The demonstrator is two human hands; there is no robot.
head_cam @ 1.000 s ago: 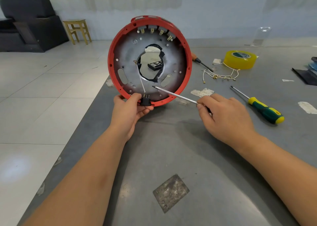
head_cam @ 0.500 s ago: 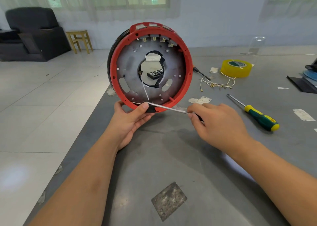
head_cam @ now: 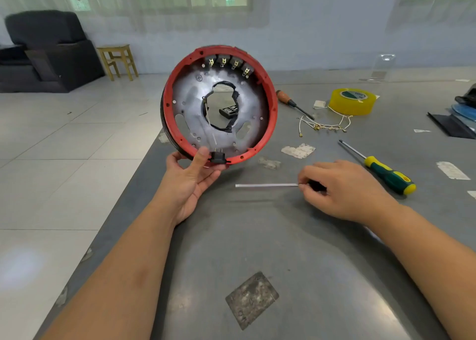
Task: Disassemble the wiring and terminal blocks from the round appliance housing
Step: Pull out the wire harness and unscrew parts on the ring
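The round red appliance housing point(head_cam: 271, 100) stands on edge, its grey metal inside facing me. My left hand point(head_cam: 192, 177) grips its lower rim, thumb on the inside next to a black three-pin connector point(head_cam: 217, 156). Several terminal blocks point(head_cam: 228, 62) with brass tabs line the top inner rim. A white wire point(head_cam: 209, 123) runs from the centre hole down toward the connector. My right hand point(head_cam: 342, 187) holds a screwdriver point(head_cam: 268, 185) by its dark handle, the shaft lying flat on the grey table point(head_cam: 296, 249) and pointing left.
Loose white wires with brass terminals point(head_cam: 324, 125) lie behind my right hand. A green-yellow screwdriver point(head_cam: 386, 174), an orange-handled screwdriver point(head_cam: 291, 102) and a yellow tape roll point(head_cam: 353, 101) sit to the right. A black part point(head_cam: 228, 112) shows through the housing's hole. The table edge runs along the left.
My right hand pulled the screwdriver away from the housing's rim and lowered it flat to the table. My left hand kept hold of the housing, which turned slightly.
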